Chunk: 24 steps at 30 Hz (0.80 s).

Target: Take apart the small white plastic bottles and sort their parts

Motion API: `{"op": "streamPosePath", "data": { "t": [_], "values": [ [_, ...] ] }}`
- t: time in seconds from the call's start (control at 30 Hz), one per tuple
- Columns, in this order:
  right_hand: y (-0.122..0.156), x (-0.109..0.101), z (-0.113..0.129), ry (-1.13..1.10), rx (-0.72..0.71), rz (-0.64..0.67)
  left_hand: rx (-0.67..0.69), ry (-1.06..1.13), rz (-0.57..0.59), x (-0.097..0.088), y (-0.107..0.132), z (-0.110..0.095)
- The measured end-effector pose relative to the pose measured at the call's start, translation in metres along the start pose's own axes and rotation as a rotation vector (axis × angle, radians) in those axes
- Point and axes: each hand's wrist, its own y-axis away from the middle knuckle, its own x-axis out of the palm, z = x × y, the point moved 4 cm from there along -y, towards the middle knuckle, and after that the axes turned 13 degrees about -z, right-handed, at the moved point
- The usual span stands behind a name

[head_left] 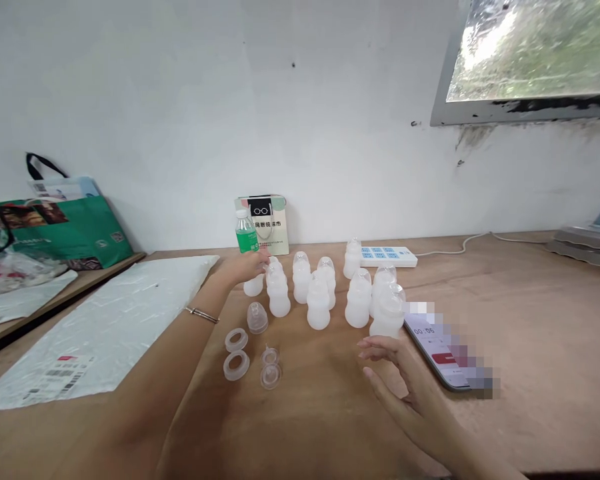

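My left hand (pixel 250 267) reaches over the back left of a group of small white baby bottles. It is at a bottle with a clear dome cap (pixel 279 297) and above a white bottle body (pixel 253 287) whose top it hides. Whether its fingers grip anything is unclear. My right hand (pixel 397 373) is open, fingers apart, just in front of the nearest right-hand capped bottle (pixel 389 317). Between my arms lie a loose clear dome cap (pixel 257 319), two collar rings (pixel 237 365) and two clear silicone teats (pixel 271 375).
A phone (pixel 443 357) showing a timer lies right of the bottles. Behind stand a power strip (pixel 387 257), a paper bag (pixel 275 230) and a green-labelled water bottle (pixel 246 232). A white plastic mailer (pixel 105 333) and a green bag (pixel 80 233) are on the left.
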Motion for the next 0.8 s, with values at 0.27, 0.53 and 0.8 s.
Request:
{"op": "streamPosePath", "data": {
  "t": [0.27,0.53,0.8],
  "values": [
    [0.001,0.001,0.002,0.029,0.034,0.063,0.017,-0.048,-0.026,0.002,-0.005,0.003],
    [-0.002,0.001,0.002,0.056,0.006,0.057,-0.027,-0.002,-0.108,0.000,0.004,0.005],
    [-0.002,-0.001,0.004,0.073,-0.024,0.056,-0.038,0.086,-0.355,-0.027,0.025,-0.005]
  ]
}}
